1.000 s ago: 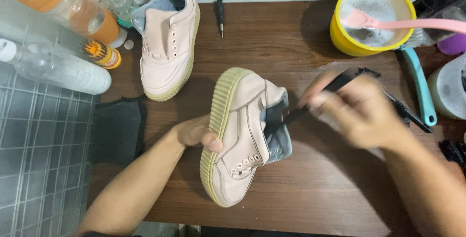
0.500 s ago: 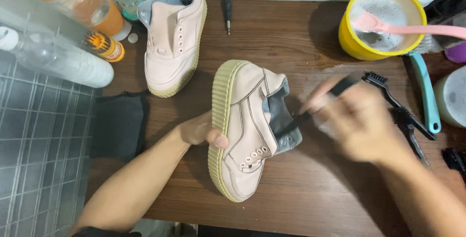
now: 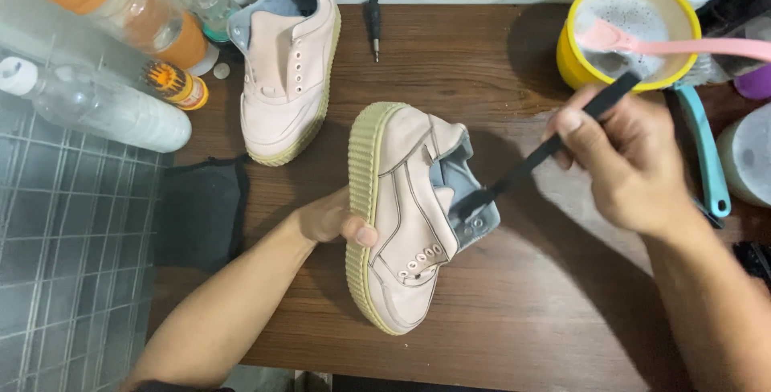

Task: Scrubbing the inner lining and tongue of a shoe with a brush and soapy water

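Observation:
A pale pink sneaker (image 3: 405,215) with a thick ribbed yellowish sole lies on its side in the middle of the brown wooden table (image 3: 498,312). My left hand (image 3: 333,217) grips its sole from the left, thumb over the edge. My right hand (image 3: 622,159) holds a thin black brush (image 3: 538,155) by the handle, and the brush's head is pressed onto the grey lining at the shoe's opening. The matching second sneaker (image 3: 287,71) rests upright at the back left of the table.
A yellow bowl (image 3: 574,67) of foamy water with a pink brush (image 3: 675,42) in it stands at back right. A teal-handled brush (image 3: 707,155) lies beside it. Clear bottles (image 3: 96,103) and an orange-filled one (image 3: 136,14) stand at the left. A black cloth (image 3: 201,211) lies at the left table edge, a screwdriver (image 3: 374,26) at the back.
My right hand has lifted and drawn the brush handle toward the bowl while the head stays at the shoe's opening. The view has shifted slightly. The left hand keeps its grip.

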